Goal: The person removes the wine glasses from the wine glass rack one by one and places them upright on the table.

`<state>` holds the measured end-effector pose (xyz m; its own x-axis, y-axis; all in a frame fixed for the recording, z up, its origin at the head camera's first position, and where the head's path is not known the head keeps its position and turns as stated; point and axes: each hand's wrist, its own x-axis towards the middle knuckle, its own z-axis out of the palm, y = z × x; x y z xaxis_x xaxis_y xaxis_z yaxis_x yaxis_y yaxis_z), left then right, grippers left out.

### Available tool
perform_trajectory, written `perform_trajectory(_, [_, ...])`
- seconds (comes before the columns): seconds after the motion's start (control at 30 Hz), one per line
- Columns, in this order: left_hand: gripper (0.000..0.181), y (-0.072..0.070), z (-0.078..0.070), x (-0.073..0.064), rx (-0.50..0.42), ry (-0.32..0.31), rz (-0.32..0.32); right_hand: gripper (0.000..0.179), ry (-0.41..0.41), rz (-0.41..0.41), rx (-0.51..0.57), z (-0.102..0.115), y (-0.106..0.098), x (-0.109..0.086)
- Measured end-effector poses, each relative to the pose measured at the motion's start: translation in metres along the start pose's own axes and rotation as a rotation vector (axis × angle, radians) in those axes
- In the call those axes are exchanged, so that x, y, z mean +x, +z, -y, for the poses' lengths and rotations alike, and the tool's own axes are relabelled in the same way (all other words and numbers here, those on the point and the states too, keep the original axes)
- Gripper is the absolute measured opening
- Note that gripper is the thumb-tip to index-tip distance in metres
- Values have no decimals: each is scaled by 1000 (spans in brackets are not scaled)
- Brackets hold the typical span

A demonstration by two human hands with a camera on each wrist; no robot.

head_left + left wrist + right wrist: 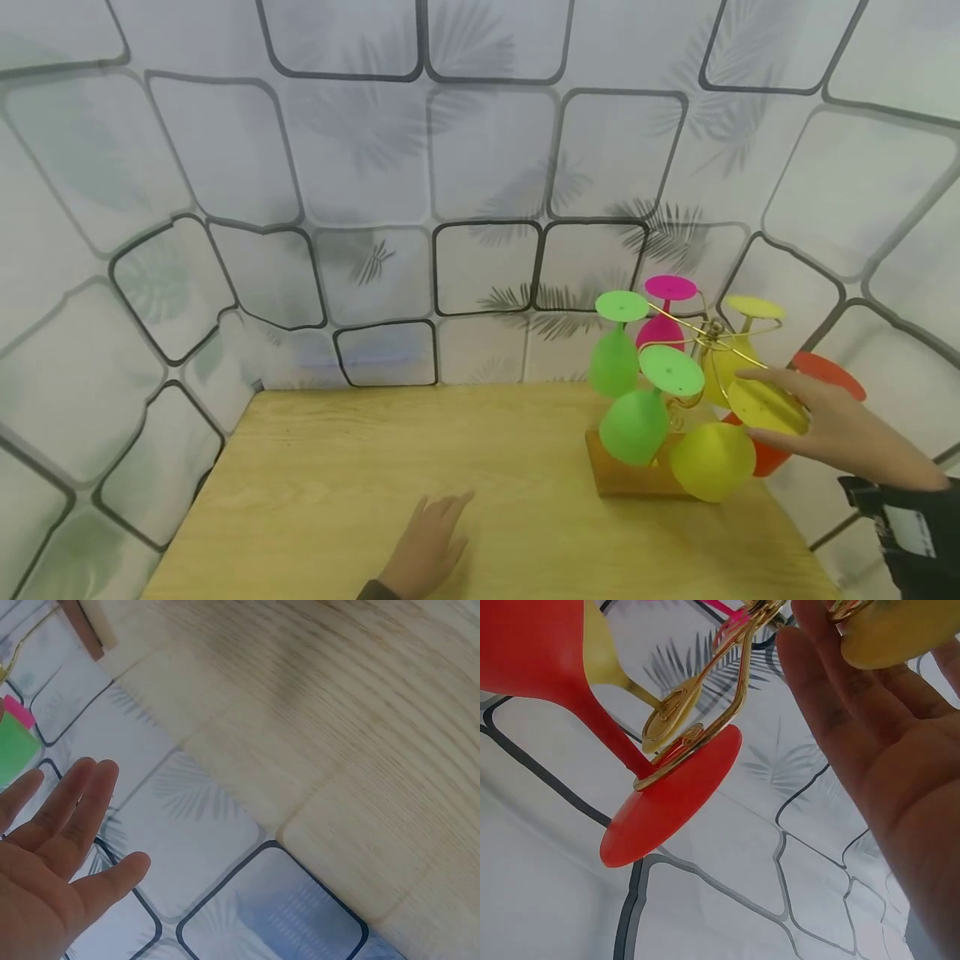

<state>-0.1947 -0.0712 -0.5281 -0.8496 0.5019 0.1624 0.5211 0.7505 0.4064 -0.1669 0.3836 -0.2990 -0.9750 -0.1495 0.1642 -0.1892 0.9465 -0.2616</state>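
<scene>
My right hand [832,421] spans the foot of the front yellow wine glass [712,462], thumb at its lower edge and a finger at its upper edge. The glass hangs upside down on a gold wire rack [714,333] with a wooden base [626,475]. In the right wrist view the yellow foot [900,637] lies across my fingers, beside gold wire. A red wine glass [679,799] hangs close by. My left hand [426,546] is over the table at the front, fingers spread and holding nothing; the left wrist view shows its palm [45,877].
Two green glasses [636,427], a magenta one [660,333] and another yellow one [755,308] also hang upside down around the rack. The rack stands at the right of the wooden table [375,467]. A patterned wall covering [360,275] rises behind and at both sides.
</scene>
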Motion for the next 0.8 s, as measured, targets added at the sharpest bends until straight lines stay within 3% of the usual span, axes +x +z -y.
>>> perform_trajectory(0.37, [52, -3, -1, 4, -2, 19, -1, 52, -232, -215, -93, 2, -9, 14])
perform_trajectory(0.6, [51, -4, 1, 6, -13, 22, -11, 48, -262, -149, -33, 12, -15, 34])
perform_trajectory(0.8, [52, -1, 3, 8, -37, 21, 0, 47, -256, -150, -75, 7, -18, 46])
